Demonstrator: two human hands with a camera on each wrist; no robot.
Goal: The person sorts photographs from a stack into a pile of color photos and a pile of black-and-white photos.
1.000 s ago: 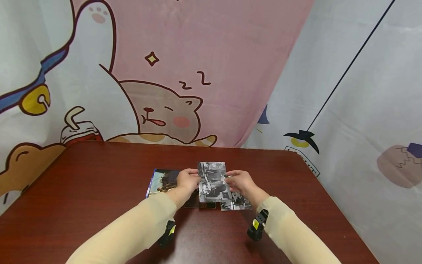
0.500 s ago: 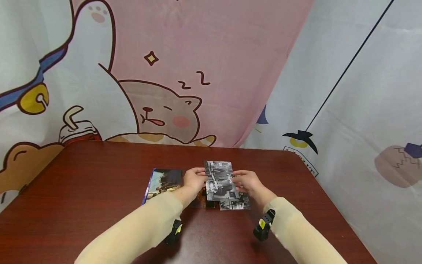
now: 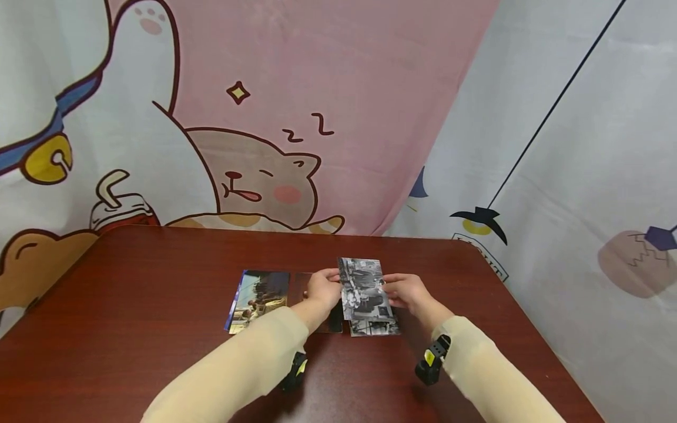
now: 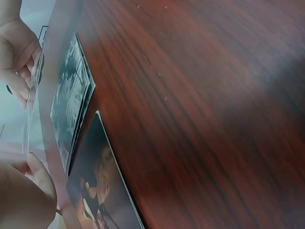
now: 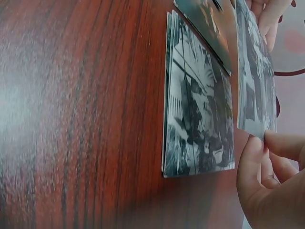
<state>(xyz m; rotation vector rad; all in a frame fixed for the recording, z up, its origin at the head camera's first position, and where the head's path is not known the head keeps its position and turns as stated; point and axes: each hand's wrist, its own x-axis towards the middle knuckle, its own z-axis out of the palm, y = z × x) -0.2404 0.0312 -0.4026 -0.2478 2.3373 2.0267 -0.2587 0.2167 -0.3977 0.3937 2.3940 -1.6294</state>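
Observation:
A black-and-white photo card point(image 3: 362, 289) is held up above the table between both hands. My left hand point(image 3: 324, 288) pinches its left edge, and my right hand point(image 3: 409, 292) pinches the right edge between thumb and fingers. Below it lies a small stack of black-and-white photo cards point(image 5: 200, 105), its edges slightly uneven in the right wrist view. Beside that stack, partly hidden by my left hand and forearm, is a dark colour picture card point(image 4: 105, 186). Whether the held card is a single sheet is hard to tell.
Further left on the brown wooden table point(image 3: 158, 305) lie overlapping colour picture cards point(image 3: 264, 294), with a blue edge showing. Behind the table hangs a cartoon-printed cloth point(image 3: 328, 176). Each wrist wears a black strap device point(image 3: 433, 358).
Both hands have shifted right together with the held photo card, which now sits over the black-and-white stack. More of the colour cards at left has come into sight.

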